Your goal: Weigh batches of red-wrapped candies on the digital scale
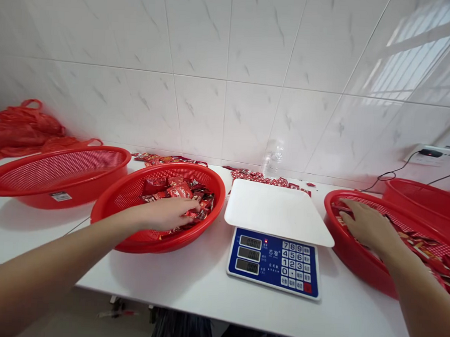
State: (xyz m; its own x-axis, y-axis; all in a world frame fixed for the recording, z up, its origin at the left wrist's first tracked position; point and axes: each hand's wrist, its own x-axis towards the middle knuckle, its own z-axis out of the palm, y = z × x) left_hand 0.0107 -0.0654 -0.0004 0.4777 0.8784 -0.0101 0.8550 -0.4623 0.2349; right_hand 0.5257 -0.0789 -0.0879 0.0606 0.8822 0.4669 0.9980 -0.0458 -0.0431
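Observation:
My left hand (169,213) reaches into the middle red basket (128,203) and lies on the pile of small red packets (178,190), its fingers curled onto them. My right hand (369,227) rests palm down inside the red basket on the right (350,255), fingers spread over red packets (428,252) there. Between the two baskets stands a weighing scale (275,261) with a bare white pan (275,211) and a blue keypad front.
An empty red basket (55,172) sits at the far left, with red plastic bags (23,128) behind it. Loose red packets (269,179) and a clear bottle (274,158) lie by the tiled wall. Another red basket (423,201) and a wall socket with cable (431,153) are at the far right.

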